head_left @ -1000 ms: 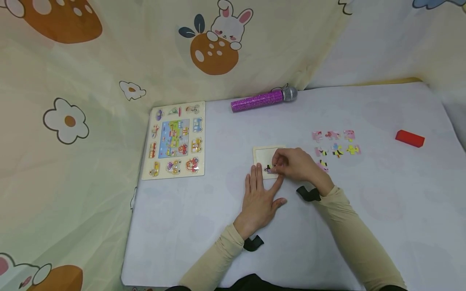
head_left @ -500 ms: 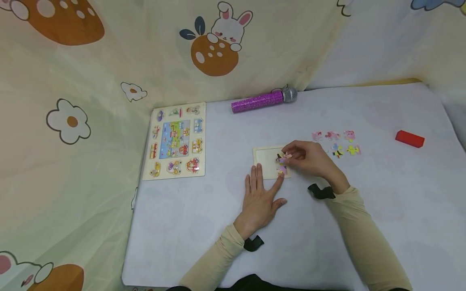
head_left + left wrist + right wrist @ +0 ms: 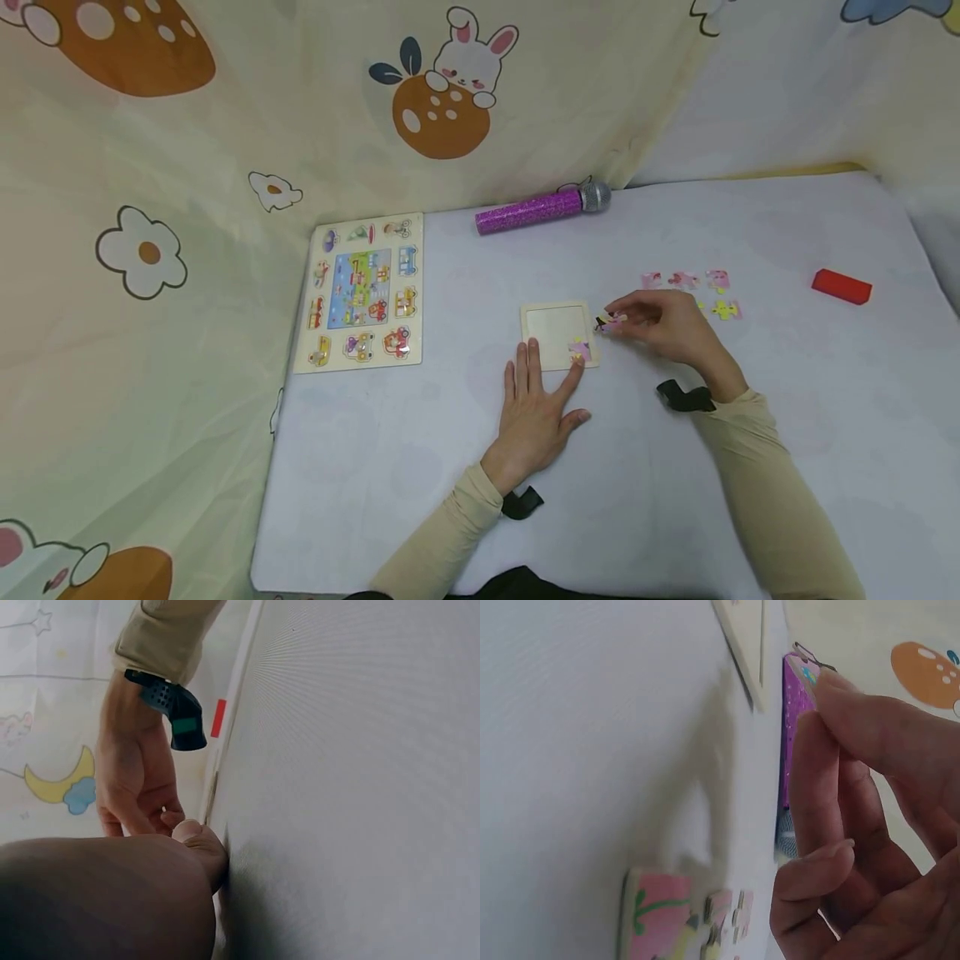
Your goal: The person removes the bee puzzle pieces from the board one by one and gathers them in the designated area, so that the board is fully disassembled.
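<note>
A small square puzzle tray lies near the middle of the table. One pink and yellow puzzle piece sits in its lower right corner. My left hand rests flat with straight fingers, fingertips on the tray's lower edge. Just right of the tray, my right hand pinches another puzzle piece between thumb and finger. In the right wrist view this puzzle piece appears edge-on, raised off the table. Loose puzzle pieces lie beyond the right hand, which covers some of them.
A wooden vehicle puzzle board lies at the left. Along the back edge is a glittery purple microphone. A red block sits far right. A patterned curtain hangs behind the table.
My right hand has lifted the puzzle piece from the tray and carried it right, past the tray's edge. The corner piece is now uncovered. My left hand has stayed in place.
</note>
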A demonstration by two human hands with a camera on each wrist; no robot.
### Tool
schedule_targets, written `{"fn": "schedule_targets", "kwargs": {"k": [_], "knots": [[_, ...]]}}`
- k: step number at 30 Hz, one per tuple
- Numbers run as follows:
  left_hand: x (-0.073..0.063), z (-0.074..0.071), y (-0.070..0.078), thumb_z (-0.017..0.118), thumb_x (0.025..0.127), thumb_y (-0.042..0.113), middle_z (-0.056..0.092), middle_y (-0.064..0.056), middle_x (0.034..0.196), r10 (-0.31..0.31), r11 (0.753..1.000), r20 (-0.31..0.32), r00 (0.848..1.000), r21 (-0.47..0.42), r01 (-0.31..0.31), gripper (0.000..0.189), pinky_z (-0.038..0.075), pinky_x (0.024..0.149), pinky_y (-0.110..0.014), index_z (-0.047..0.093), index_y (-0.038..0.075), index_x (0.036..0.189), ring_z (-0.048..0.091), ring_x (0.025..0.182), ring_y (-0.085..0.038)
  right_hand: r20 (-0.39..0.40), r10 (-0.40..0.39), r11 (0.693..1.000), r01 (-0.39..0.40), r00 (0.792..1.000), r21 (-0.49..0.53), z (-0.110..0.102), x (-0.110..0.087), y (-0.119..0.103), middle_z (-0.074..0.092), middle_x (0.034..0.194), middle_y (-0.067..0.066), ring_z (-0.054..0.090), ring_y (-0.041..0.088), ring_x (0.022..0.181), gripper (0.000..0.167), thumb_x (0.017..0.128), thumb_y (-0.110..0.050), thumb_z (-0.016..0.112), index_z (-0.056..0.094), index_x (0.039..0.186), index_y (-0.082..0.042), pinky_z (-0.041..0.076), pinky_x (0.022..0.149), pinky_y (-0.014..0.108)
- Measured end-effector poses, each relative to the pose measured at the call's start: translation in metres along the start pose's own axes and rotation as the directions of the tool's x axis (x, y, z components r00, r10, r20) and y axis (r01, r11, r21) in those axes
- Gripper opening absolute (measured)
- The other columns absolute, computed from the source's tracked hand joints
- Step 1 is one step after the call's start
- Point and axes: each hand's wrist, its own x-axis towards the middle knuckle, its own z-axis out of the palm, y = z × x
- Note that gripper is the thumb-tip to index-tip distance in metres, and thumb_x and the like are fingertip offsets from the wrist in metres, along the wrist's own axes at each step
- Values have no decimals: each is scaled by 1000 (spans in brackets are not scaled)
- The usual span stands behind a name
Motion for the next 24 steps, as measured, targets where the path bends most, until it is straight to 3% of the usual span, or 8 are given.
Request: {"fn": "schedule_targets", "kwargs": {"k": [6, 12, 19, 24], "knots": [[0, 1, 0, 50, 106, 60, -5, -35, 173, 3, 1000, 7, 1000, -1, -3, 72, 14, 128, -65, 27, 35, 169, -3, 163, -50, -15, 27, 999, -27, 1000, -20, -1, -2, 6, 80, 98, 9, 66, 13, 78, 22, 91, -16, 86, 83, 112, -12, 52, 61, 23], [0, 2, 0, 50, 106, 61, -5, -34, 173, 5, 1000, 6, 1000, 2, -5, 72, 14, 128, -65, 27, 34, 169, -4, 163, -50, -31, 101, 995, -101, 994, 24, -6, -7, 7, 81, 103, 11, 67, 14, 75, 24, 92, -24, 85, 82, 114, -15, 52, 53, 28], [1, 1, 1, 51, 106, 59, -5, -35, 173, 15, 1000, -3, 1000, -11, -15, 72, 14, 128, -67, 28, 32, 169, -4, 163, -52, -83, 138, 989, -133, 987, 69, -22, -17, 17, 80, 111, 10, 70, -3, 82, 27, 92, -25, 86, 81, 117, -14, 53, 68, 16], [1, 2, 1, 50, 107, 59, -3, -36, 173, 17, 1000, -7, 1000, -3, -17, 71, 15, 127, -67, 29, 31, 169, -2, 163, -52, -79, 185, 981, -179, 980, 77, -36, -26, 27, 79, 116, 15, 69, -10, 83, 38, 90, -24, 88, 78, 124, -11, 53, 71, 11]]}}
